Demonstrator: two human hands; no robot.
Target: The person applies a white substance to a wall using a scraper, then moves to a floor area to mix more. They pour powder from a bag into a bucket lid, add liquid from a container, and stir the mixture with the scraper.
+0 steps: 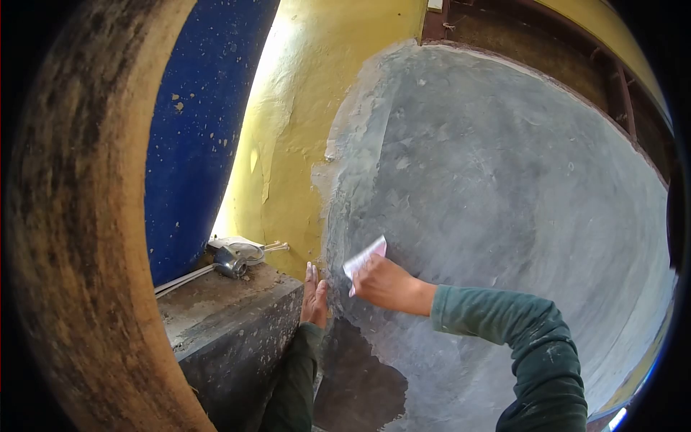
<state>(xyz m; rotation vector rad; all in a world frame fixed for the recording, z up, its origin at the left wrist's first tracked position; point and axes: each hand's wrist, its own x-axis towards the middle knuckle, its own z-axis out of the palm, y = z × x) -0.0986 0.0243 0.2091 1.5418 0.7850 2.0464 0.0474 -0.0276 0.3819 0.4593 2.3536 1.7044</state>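
Sandpaper [366,257], a folded pale sheet, sits pinched in the closed fingers of the right hand [385,283] and presses against the grey plastered wall [504,187], just right of where the grey patch meets the yellow paint. Beside it, the left hand [314,295] lies flat on the wall with fingers straight and open, holding nothing. On the concrete ledge [223,317] to the left rest a small metal tool [230,263] and thin rods; no container shows.
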